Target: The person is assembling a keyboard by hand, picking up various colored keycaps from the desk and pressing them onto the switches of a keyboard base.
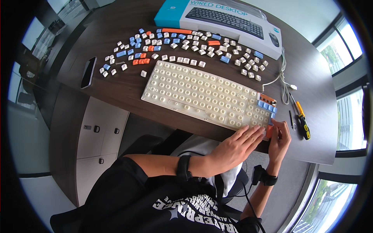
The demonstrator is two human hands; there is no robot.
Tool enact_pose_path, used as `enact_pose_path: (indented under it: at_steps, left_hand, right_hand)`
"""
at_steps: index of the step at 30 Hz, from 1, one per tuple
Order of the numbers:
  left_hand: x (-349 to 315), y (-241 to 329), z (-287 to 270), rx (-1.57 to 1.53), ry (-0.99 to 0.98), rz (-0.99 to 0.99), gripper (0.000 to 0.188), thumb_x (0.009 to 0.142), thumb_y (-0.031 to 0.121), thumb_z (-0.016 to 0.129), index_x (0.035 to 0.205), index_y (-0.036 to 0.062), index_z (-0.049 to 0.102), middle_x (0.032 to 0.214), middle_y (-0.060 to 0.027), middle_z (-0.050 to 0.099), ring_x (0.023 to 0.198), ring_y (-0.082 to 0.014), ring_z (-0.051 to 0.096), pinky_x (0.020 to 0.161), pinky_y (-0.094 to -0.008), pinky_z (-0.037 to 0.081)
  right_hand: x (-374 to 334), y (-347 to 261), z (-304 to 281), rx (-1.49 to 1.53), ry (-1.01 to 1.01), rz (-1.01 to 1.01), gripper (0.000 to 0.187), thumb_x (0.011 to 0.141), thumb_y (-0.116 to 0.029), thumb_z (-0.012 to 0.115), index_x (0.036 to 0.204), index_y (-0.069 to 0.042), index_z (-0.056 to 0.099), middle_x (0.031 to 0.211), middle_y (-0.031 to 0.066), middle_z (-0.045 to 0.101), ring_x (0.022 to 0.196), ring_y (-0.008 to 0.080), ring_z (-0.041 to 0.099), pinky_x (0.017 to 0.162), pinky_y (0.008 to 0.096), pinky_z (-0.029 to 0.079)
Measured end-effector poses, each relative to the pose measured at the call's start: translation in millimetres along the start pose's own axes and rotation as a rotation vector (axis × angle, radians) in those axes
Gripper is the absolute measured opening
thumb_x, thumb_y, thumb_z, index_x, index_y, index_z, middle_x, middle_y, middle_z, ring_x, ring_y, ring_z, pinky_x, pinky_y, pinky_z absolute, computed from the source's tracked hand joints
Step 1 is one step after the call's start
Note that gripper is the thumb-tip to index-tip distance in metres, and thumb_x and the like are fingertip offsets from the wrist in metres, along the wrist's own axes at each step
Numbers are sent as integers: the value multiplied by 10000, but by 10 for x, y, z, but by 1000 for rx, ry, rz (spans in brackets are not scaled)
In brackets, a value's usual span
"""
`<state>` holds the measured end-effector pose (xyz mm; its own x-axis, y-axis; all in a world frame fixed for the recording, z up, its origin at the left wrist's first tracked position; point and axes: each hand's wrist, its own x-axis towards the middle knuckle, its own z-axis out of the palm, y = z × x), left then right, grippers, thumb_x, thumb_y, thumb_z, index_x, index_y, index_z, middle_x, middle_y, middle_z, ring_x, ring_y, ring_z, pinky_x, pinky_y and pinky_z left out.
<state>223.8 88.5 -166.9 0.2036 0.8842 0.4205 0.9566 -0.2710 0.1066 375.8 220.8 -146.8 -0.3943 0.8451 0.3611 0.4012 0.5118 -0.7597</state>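
Two hands work the keyboard's (202,93) right end, at the worktop's (130,86) near edge: left hand (231,150) flat, fingers extended, grasping nothing; right hand (280,141) curled, grip unclear. Keyboard probably stiff, fairly heavy; hold by side edges. Caps (186,61) likely light, slick; pinch sides. Fingers hide lower-right keys.

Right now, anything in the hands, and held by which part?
Left hand: no hold visible, partly over the keyboard at its near right corner. Right hand: at that corner too, hold unclear.
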Motion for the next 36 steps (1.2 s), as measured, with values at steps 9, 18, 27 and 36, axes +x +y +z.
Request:
enact_pose_path:
  at_steps: [9, 18, 27, 36]
  left_hand:
    - [-31, 20, 64, -11, 4, -12, 587, 1016, 255, 484, 1543, -1, 456, 1650, -157, 388, 1542, -291, 349, 1288, -462, 232]
    - [-50, -22, 15, -12, 17, -3, 572, 1012, 257, 530, 1520, -4, 491, 1644, -151, 401, 1540, -289, 351, 1287, -463, 238]
    - [-65, -14, 28, 16, 5, 8, 553, 1010, 246, 525, 1495, -17, 515, 1643, -160, 401, 1539, -292, 352, 1286, -470, 238]
    - [-34, -103, -34, -32, 11, 35, 490, 991, 209, 542, 1427, -11, 587, 1626, -149, 427, 1505, -276, 401, 1259, -451, 292]
  right_hand:
    - [-19, 80, 29, -2, 5, -9, 194, 975, 93, 535, 1054, 34, 702, 816, 20, 486, 666, 64, 432, 574, 239, 329]
    - [0, 56, 46, 13, 1, -33, 206, 973, 98, 529, 1064, 37, 703, 824, 23, 494, 676, 64, 432, 578, 236, 334]
    - [-16, 62, 47, -19, -3, -26, 204, 986, 85, 536, 1072, 24, 710, 812, 11, 502, 659, 59, 428, 568, 240, 330]
    - [-6, 58, 39, -3, 14, -21, 193, 981, 56, 572, 1109, 9, 708, 836, 11, 576, 682, 54, 514, 579, 231, 393]
